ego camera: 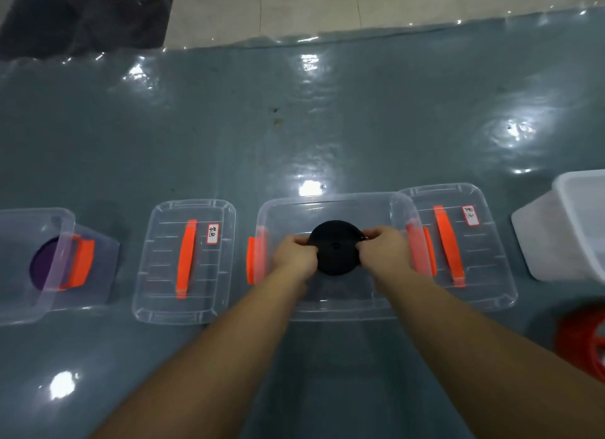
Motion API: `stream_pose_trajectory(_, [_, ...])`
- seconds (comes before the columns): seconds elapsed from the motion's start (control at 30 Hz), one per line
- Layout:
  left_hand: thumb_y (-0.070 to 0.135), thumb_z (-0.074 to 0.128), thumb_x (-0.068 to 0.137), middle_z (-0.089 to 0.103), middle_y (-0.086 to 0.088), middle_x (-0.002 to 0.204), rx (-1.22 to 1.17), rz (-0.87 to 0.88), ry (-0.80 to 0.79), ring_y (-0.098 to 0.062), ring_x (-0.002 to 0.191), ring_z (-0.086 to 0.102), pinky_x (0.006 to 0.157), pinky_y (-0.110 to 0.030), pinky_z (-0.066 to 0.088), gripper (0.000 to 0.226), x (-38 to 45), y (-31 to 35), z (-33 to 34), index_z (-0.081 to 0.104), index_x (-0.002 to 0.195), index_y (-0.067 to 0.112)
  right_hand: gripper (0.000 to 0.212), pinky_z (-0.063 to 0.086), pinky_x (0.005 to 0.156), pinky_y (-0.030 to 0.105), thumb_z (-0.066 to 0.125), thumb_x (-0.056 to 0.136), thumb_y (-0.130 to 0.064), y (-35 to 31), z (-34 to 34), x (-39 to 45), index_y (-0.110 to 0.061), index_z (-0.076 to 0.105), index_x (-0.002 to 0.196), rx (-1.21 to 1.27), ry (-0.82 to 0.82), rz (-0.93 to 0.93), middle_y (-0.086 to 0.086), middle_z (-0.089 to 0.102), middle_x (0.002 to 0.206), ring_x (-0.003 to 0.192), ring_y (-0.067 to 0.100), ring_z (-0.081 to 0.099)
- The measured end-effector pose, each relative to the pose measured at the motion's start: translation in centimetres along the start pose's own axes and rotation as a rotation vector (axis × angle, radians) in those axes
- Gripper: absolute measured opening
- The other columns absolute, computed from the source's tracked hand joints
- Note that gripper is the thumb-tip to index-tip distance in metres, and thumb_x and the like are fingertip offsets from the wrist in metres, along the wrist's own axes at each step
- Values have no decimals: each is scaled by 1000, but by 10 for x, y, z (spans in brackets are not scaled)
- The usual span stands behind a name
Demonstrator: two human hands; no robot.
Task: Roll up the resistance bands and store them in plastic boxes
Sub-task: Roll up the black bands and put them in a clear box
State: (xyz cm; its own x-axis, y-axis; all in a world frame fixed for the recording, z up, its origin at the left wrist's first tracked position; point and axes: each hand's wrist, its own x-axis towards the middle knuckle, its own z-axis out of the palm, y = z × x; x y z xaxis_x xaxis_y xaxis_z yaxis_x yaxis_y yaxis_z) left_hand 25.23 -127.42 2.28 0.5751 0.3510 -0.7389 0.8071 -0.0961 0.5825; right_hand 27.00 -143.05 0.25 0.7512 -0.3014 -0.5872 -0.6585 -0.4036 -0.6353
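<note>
Both my left hand (296, 252) and right hand (383, 247) pinch the black rolled band (335, 247) from opposite sides, fingers closed tight so it can't uncoil over the open clear box (327, 204).

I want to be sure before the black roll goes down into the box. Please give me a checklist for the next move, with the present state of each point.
1. Both hands grip the roll: ok. Left hand and right hand hold the black roll at its two sides.
2. Roll stays tight, no loose end: cannot tell; fingers cover the edges.
3. Roll is above the open box: ok.
4. Box bottom is free: cannot tell; hands and roll hide part of it.
5. Lid is out of the way: ok, it lies beside the box at the right.
</note>
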Motion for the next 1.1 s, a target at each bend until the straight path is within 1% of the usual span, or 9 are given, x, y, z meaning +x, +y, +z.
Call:
stream_pose_trajectory(0.17, [4,65,89,74,-7,109,65,34,49,-27,99,71,91,-43,62,25,12,-6,7,64,97,27,37,64,85,47,65,80,2,8,11,7,-20,72,109,-67,31,-24,6,74,104,98,29,71])
stream_pose_trajectory(0.3, [4,63,90,72,-6,104,184,77,33,-29,96,70,87,-43,61,23,14,-4,6,61,95,27,36,59,87,38,64,87,0,9,9,10,-16,70,118,-176,23,-46,9,73,112,105,29,68])
stream_pose_trajectory(0.37, [6,63,90,72,-7,105,292,152,48,-30,95,69,83,-42,60,22,14,-3,4,57,98,24,36,54,82,34,64,88,0,8,8,12,-15,70,120,-239,23,-63,9,72,114,105,29,68])
stream_pose_trajectory(0.43, [4,61,91,67,-9,109,388,246,75,-28,91,66,72,-35,51,23,12,-4,4,56,107,20,36,50,75,31,64,87,-1,8,8,12,-14,70,120,-304,23,-91,11,71,114,99,29,67])
stream_pose_trajectory(0.47, [1,57,92,64,-8,115,426,300,74,-26,91,63,72,-32,47,27,10,-5,5,59,113,19,36,51,74,32,64,87,-1,7,8,11,-14,70,120,-334,23,-108,11,70,114,96,28,67])
stream_pose_trajectory(0.57, [-9,49,90,54,-6,133,530,459,66,-25,108,60,88,-30,48,49,5,-6,8,65,127,18,34,61,80,40,63,86,-2,6,8,8,-14,69,118,-398,25,-150,14,68,115,94,31,67])
stream_pose_trajectory(0.67, [-5,48,90,55,-9,137,606,583,28,-32,122,56,106,-42,49,56,3,-5,9,63,138,19,29,62,79,41,64,87,-2,3,4,8,-12,70,113,-419,10,-151,14,70,112,93,31,68])
stream_pose_trajectory(0.87, [1,61,92,38,-10,144,870,589,-57,-33,128,42,105,-41,48,69,0,-4,11,44,155,21,28,61,89,45,68,90,-3,-5,3,9,-10,68,117,-457,-26,-108,15,70,111,102,34,67])
stream_pose_trajectory(1.1, [7,64,92,51,-12,133,974,608,-78,-35,121,54,102,-44,51,66,3,4,7,44,154,20,34,57,94,45,65,91,-5,-17,-1,1,-7,61,124,-494,-83,-90,19,69,119,112,38,65])
